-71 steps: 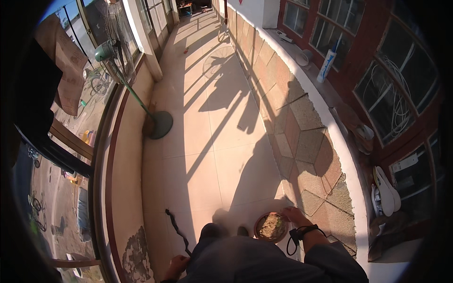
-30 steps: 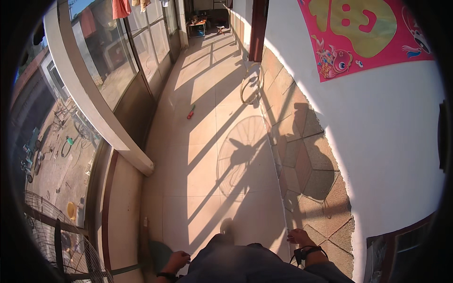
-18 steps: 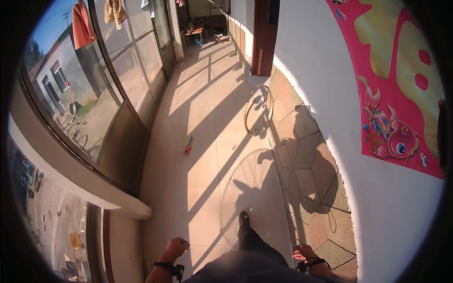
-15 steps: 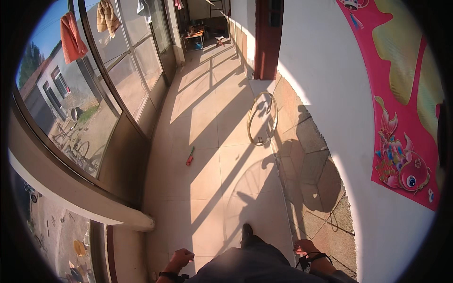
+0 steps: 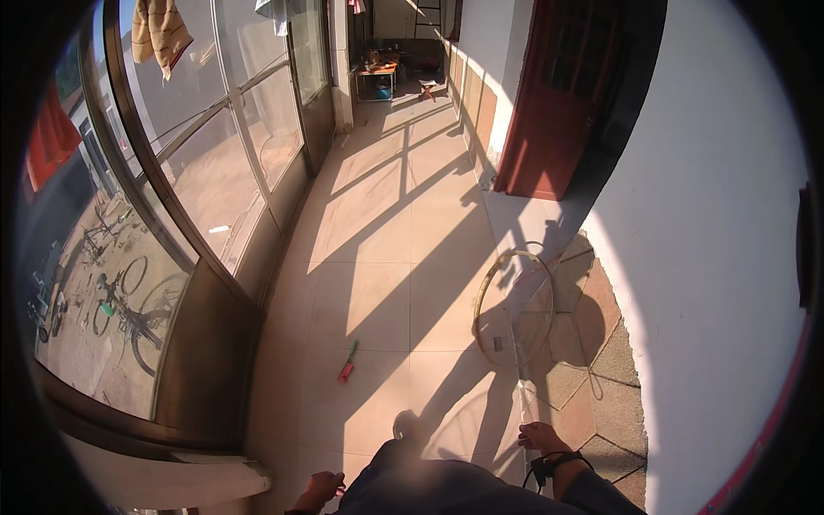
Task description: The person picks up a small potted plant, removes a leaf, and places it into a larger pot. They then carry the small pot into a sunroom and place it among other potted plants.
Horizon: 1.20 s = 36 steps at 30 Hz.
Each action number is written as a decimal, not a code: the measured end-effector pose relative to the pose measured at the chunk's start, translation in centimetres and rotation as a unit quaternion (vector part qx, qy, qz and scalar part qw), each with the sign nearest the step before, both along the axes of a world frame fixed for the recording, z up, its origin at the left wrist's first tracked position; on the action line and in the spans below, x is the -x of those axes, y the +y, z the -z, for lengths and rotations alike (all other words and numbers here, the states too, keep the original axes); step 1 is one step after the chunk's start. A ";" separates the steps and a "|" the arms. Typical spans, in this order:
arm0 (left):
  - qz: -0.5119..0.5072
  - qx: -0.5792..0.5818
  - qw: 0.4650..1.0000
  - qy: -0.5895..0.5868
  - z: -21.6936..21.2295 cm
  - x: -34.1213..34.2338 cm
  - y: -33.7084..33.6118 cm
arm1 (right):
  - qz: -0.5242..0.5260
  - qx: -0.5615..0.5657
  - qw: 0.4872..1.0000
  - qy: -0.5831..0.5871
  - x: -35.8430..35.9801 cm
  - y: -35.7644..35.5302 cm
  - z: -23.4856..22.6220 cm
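My left hand [image 5: 318, 491] hangs low at the bottom edge beside my dark clothing, fingers loosely apart with nothing seen in it. My right hand [image 5: 541, 436] hangs at my right side with a dark strap on its wrist. Its back faces the camera and its fingers point down, so its palm is hidden. Just ahead of it a large thin hoop [image 5: 513, 307] leans against the white wall [image 5: 704, 283]. A small red and green object [image 5: 347, 362] lies on the tiled floor [image 5: 378, 257] ahead of me.
A long sunlit corridor runs ahead with curved glazing and a low sill [image 5: 215, 335] on the left. A dark red door [image 5: 549, 103] is on the right, and a small table [image 5: 378, 73] stands at the far end. Bicycles [image 5: 120, 309] stand outside below.
The view has travelled forward along the corridor. The hoop and the small floor object are closer, the red door has come into view, and my arms have swung slightly at my sides.
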<state>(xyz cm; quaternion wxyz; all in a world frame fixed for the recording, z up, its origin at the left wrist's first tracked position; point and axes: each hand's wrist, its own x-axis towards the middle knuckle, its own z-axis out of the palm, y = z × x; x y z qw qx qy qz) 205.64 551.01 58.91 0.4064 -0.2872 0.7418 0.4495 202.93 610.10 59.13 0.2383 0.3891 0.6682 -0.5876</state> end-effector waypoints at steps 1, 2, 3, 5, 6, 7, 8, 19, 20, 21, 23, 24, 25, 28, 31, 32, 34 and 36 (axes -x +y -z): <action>0.008 -0.001 1.000 0.030 -0.9 4.6 -0.1 | 0.008 0.008 1.000 -0.018 2.4 0.1 -0.1; 0.014 0.000 0.998 0.057 -1.7 9.0 -0.3 | 0.025 0.013 0.999 -0.030 4.3 -0.2 -0.3; 0.014 0.009 0.998 0.063 -3.3 13.3 -0.6 | 0.041 0.020 0.998 -0.040 6.6 -0.7 -1.4; 0.015 0.009 0.995 0.096 -3.2 21.5 -1.6 | 0.049 0.047 0.996 -0.058 11.1 -0.6 0.2; 0.015 -0.001 0.993 0.119 -3.2 25.1 -2.3 | 0.051 0.053 0.994 -0.081 13.7 -0.6 0.2; 0.013 0.011 0.992 0.128 -3.6 29.1 -2.6 | 0.039 0.062 0.994 -0.087 16.4 -0.5 0.0; 0.010 0.025 0.990 0.137 -3.8 32.8 -3.0 | 0.025 0.074 0.993 -0.092 19.5 -0.4 0.4; -0.174 0.085 0.977 0.084 -5.9 56.7 -4.2 | -0.114 0.012 0.993 -0.034 70.4 -5.1 0.3; -0.167 0.117 0.975 0.089 -6.3 58.8 -4.7 | -0.124 0.008 0.992 -0.020 75.1 -6.3 -1.0; -0.155 0.147 0.972 0.097 -7.2 62.0 -5.7 | -0.139 0.004 0.990 0.006 79.9 -7.2 -1.4; -0.142 0.206 0.962 0.112 -8.3 67.4 -9.3 | -0.181 0.011 0.982 0.049 88.8 -10.7 -2.2; -0.128 0.261 0.946 0.140 -7.2 69.9 -12.4 | -0.203 0.021 0.977 0.065 92.7 -13.0 -2.6; -0.200 0.270 0.928 0.161 -7.8 74.1 -14.8 | -0.204 0.026 0.974 0.089 96.6 -14.7 -1.8; -0.191 0.351 0.871 0.286 -12.4 86.8 -21.3 | -0.192 0.032 0.978 0.079 104.8 -21.4 -2.6; -0.142 0.412 0.770 0.466 -15.9 99.8 -28.2 | -0.200 0.011 0.979 0.041 109.9 -25.2 -0.8; -0.127 0.422 0.752 0.489 -17.6 103.7 -30.2 | -0.199 0.006 0.980 0.019 111.3 -26.5 -0.4; -0.104 0.447 0.712 0.532 -21.9 111.3 -33.8 | -0.206 0.020 0.978 -0.012 113.5 -28.3 0.2; -0.080 0.508 0.662 0.545 -27.2 117.0 -36.2 | -0.215 0.023 0.975 -0.051 115.7 -31.3 -0.3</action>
